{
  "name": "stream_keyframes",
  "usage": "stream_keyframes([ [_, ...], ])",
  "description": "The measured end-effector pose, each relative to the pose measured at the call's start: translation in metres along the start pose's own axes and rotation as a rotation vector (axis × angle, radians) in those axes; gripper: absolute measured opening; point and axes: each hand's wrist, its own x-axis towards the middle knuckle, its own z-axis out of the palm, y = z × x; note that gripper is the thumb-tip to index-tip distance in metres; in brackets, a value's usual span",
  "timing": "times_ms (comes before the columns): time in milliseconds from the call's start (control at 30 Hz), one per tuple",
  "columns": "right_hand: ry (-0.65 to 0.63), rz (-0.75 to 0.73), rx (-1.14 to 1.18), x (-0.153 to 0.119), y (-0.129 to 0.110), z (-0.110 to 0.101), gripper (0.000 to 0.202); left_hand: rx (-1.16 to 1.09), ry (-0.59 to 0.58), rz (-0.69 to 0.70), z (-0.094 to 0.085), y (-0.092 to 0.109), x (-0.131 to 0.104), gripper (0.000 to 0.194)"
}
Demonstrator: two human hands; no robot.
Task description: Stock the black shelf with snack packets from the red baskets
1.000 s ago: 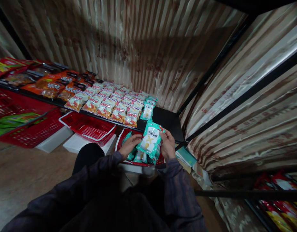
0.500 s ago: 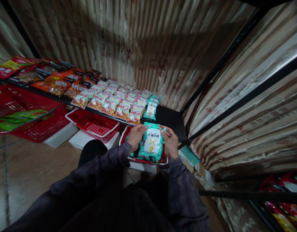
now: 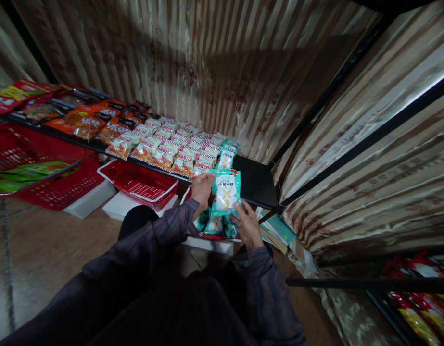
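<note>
Teal and white plastic snack packet (image 3: 226, 193): one, printed face toward the wearer, held between two bare hands at the shelf's front edge, over a basket. Whether it touches the shelf cannot be told.

Left hand (image 3: 203, 188): fingers pinching the packet's upper left edge. Right hand (image 3: 248, 223): thumb and fingers gripping its lower right corner. Sleeves (image 3: 174, 223): dark, striped.

Below the packet: a red basket (image 3: 211, 236), partly hidden by the hands, holding several loose teal packets (image 3: 213, 224).

Behind it: a black shelf (image 3: 257, 181), bearing a short row of matching teal packets (image 3: 227, 156), partly covered by the held one. Just left of these, white packets (image 3: 183, 161) with red lettering, laid in close rows; then orange bags (image 3: 87, 126); at the far left, a red bag (image 3: 19, 93) with yellow print.

Under the shelf: a red basket with a white rim (image 3: 142, 188), resting on a white box (image 3: 115, 209); farther left, a larger red basket (image 3: 48, 202) containing green packets (image 3: 30, 175).

Surrounds: pleated beige curtain (image 3: 207, 62) behind; brown tiled floor (image 3: 56, 250); at lower right, red and yellow bags (image 3: 412, 310), blurred.
</note>
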Motion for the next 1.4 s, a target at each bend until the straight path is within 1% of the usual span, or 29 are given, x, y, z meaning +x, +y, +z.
stream_keyframes([
  [133, -0.009, 0.128, 0.130, -0.013, 0.015, 0.006, 0.045, -0.044, 0.026, -0.010, 0.005, 0.000, 0.003, 0.028],
  [267, 0.018, 0.157, 0.140, -0.017, 0.030, 0.017, 0.043, -0.060, 0.019, -0.020, 0.011, 0.000, 0.002, 0.023],
  [367, 0.043, 0.121, 0.082, -0.017, 0.034, 0.021, 0.042, -0.054, 0.037, -0.002, 0.011, 0.003, 0.003, 0.025],
  [467, 0.050, 0.054, 0.037, -0.019, 0.035, 0.023, 0.042, -0.050, 0.062, -0.011, 0.008, 0.006, 0.006, 0.029],
  [633, 0.022, 0.032, 0.035, -0.021, 0.033, 0.022, 0.042, -0.047, 0.034, -0.021, 0.001, 0.005, 0.010, 0.029],
  [733, 0.075, -0.017, 0.089, -0.017, 0.028, 0.017, 0.044, -0.034, 0.023, -0.012, -0.003, 0.005, 0.011, 0.029],
  [833, 0.144, -0.080, 0.093, -0.011, 0.023, 0.011, 0.043, -0.015, 0.017, -0.009, -0.006, 0.004, 0.011, 0.030],
  [933, 0.165, -0.098, 0.084, -0.006, 0.021, 0.006, 0.041, -0.015, 0.033, -0.003, -0.007, 0.004, 0.011, 0.031],
  [1067, 0.176, -0.109, 0.065, -0.002, 0.027, 0.002, 0.042, -0.044, 0.045, -0.016, -0.007, 0.004, 0.008, 0.033],
  [1233, 0.234, -0.142, 0.049, -0.002, 0.038, -0.004, 0.041, -0.087, 0.048, -0.066, -0.005, 0.005, 0.006, 0.034],
  [1400, 0.211, -0.142, 0.039, -0.003, 0.042, -0.007, 0.041, -0.086, 0.011, -0.089, -0.005, 0.004, 0.008, 0.034],
])
